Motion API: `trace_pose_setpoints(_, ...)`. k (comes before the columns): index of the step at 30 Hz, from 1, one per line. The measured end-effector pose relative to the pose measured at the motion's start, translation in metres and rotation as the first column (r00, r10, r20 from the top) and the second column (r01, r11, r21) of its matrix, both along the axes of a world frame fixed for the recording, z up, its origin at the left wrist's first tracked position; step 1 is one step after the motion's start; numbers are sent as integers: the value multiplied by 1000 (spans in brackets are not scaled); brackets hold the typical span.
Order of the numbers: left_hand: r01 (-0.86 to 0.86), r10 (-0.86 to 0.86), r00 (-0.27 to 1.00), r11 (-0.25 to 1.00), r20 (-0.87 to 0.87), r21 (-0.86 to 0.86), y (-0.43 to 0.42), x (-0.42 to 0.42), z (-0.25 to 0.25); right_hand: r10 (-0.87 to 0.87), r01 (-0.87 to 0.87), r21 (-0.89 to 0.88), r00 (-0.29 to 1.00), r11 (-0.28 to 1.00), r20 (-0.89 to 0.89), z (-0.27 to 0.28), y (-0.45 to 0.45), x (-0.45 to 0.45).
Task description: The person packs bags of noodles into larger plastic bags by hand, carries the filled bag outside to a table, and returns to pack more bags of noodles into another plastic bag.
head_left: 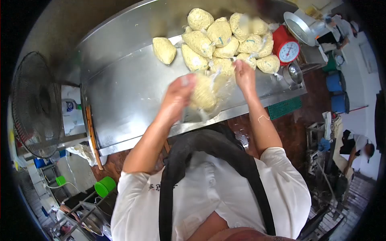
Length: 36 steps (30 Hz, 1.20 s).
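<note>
A clear plastic bag of pale yellow shreds (204, 93), blurred by motion, hangs between my hands over the front edge of the steel table (120, 100). My left hand (181, 90) is closed at the bag's left side. My right hand (244, 74) is raised at its upper right, fingers pinched together on the clear plastic. Beyond my hands several filled bags (220, 33) lie piled at the back of the table. One more filled bag (164, 51) lies apart, left of the pile.
Right of the pile stand a red dial scale (288, 49) with a metal pan (299, 27) and a steel bowl (292, 74). A green mat (284, 107) is by the table's front edge. A large fan (38, 104) stands at the left. A person (362, 150) is far right.
</note>
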State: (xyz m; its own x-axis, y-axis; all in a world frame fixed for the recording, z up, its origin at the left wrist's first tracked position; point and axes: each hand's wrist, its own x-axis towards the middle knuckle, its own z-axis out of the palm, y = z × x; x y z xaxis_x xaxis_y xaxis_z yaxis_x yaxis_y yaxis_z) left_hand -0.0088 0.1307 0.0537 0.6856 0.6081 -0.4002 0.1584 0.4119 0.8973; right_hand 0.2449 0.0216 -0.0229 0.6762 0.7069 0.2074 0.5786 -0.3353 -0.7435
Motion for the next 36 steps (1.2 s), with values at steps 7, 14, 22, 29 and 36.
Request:
trace_pose_setpoints(7,98,-94,987,995,133,-26,19,-19,-21,174,-130,-349,980,928,98,-94,-64,-9)
trace_pose_setpoints(14,103,-81,977,989,196,-105,5,-24,-37,291,-310,-77,938,948,-188,-84,-56,-27)
trace_pose_setpoints(22,-62,95,972,986,217,-154,12,-42,-32,219,-227,-303,974,925,-62,-78,-55,-78)
trace_pose_setpoints(29,-20,45,977,992,207,-123,-6,-36,-30,-126,112,-109,983,988,-134,-38,-54,26)
trace_pose_setpoints(36,-22,47,982,991,185,-136,-6,-36,-31,-19,9,23,875,1000,484,-55,-65,-48)
